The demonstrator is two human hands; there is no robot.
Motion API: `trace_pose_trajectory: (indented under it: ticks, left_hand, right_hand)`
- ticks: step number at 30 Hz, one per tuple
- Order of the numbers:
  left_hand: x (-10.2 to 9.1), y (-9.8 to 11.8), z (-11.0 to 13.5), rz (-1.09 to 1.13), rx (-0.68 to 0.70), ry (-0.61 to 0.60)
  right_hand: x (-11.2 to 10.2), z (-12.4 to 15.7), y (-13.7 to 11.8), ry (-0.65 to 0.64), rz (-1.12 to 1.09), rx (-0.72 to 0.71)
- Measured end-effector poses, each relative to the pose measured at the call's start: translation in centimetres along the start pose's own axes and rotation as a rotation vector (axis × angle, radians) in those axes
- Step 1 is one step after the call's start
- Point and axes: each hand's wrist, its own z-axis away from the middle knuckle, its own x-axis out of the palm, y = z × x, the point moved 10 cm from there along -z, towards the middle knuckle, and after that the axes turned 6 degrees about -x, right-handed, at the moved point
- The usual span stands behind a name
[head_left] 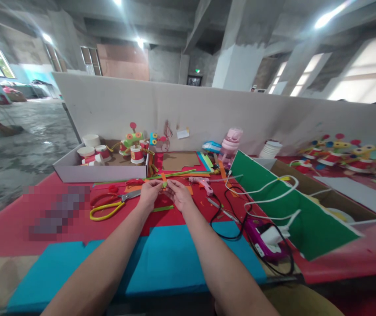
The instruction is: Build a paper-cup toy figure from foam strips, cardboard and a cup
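Evidently, the small orange-and-green piece [164, 177] is at the fingertips, above the red table cover [188, 216]; take it as the middle of the dial, with twelve towards the white panel [115, 105]. The left hand [151, 192] pinches it from nine o'clock, the right hand [178, 193] from three. Its lower part is partly covered by fingers, so its exact shape cannot be told.

It looks like paper or thin card: probably very light, bendable rather than stiff, not slippery, easily creased or torn. A gentle fingertip pinch at the edges should suit it best, with little pressure on the middle.

Counting around: two hands, one piece. One glue gun [204, 184] lies just beside the right hand at three, and one pair of scissors [109, 210], as far as can be told, at about eight. At four are one purple power strip [263, 241] and, farther round towards three, one green board [283, 215]. One pink bottle [231, 144] stands at about one, one white box [102, 174] sits at ten, and blue card [175, 263] lies at six, single or layered unclear. The cups [103, 152] in the box overlap too much for a sure count.
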Motion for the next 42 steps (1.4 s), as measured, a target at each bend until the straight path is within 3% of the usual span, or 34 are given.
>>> trace_pose_trajectory:
  ticks: [7,13,23,28,32,36,42]
  left_hand:
    - [-0.1,-0.1,0.0,0.014,-0.007,-0.001]
    - [0.2,-0.5,-0.1,0.002,-0.031,-0.027]
    - [3.2,0.3,1.3,0.013,-0.022,-0.272]
    - [1.5,0.4,0.5,0.067,0.000,-0.128]
    - [0.7,0.1,-0.1,0.062,0.011,-0.083]
    - [0.7,0.5,-0.1,0.028,0.050,-0.083]
    - [0.9,0.9,0.3,-0.018,0.074,-0.101]
  right_hand:
    - [0.4,-0.1,-0.4,-0.034,0.022,-0.060]
    - [-0.2,-0.1,-1.1,0.015,0.106,-0.141]
    - [-1.4,-0.3,-2.8,0.147,0.119,-0.318]
    - [0.0,-0.1,-2.4,0.049,0.147,-0.248]
    - [0.2,-0.1,-1.7,0.013,0.138,-0.150]
    - [0.8,0.0,-2.5,-0.047,0.259,-0.226]
    - [0.1,0.0,-2.9,-0.007,0.299,-0.254]
